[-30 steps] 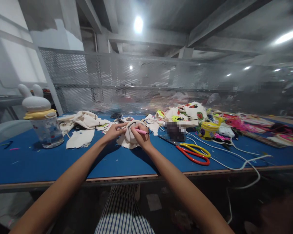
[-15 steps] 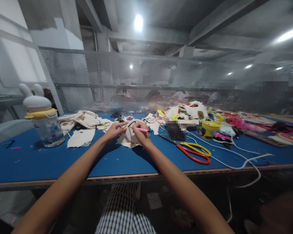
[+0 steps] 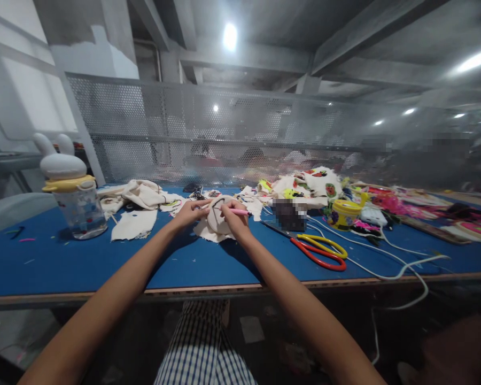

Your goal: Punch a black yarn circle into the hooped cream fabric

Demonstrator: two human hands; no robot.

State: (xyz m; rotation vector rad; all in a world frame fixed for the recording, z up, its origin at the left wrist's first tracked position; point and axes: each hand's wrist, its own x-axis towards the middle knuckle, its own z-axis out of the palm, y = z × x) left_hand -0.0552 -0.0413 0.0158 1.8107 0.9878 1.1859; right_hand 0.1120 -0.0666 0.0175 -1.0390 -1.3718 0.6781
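In the middle of the head view, my left hand (image 3: 187, 215) grips the left rim of a small round embroidery hoop (image 3: 215, 220) holding cream fabric. The cloth's loose edge (image 3: 212, 235) hangs out below the hoop, and a dark line curves over the stretched part. My right hand (image 3: 235, 218) is closed around a pink pen-shaped tool (image 3: 240, 212), whose dark back end points right. The tool's front tip is hidden by my fingers, close to the fabric. Whether it is a pen or a punch needle, I cannot tell.
Scissors (image 3: 318, 251) with red and yellow handles lie right of my hands, beside a white cable (image 3: 396, 275). A rabbit-eared water bottle (image 3: 78, 206) stands left, near cream cloth pieces (image 3: 134, 224). A yellow tub (image 3: 343, 214) and fabric scraps line the back right.
My right hand has shifted slightly to the right with the pink tool across the hoop. My left hand still grips the rim. The whole view has moved a little.
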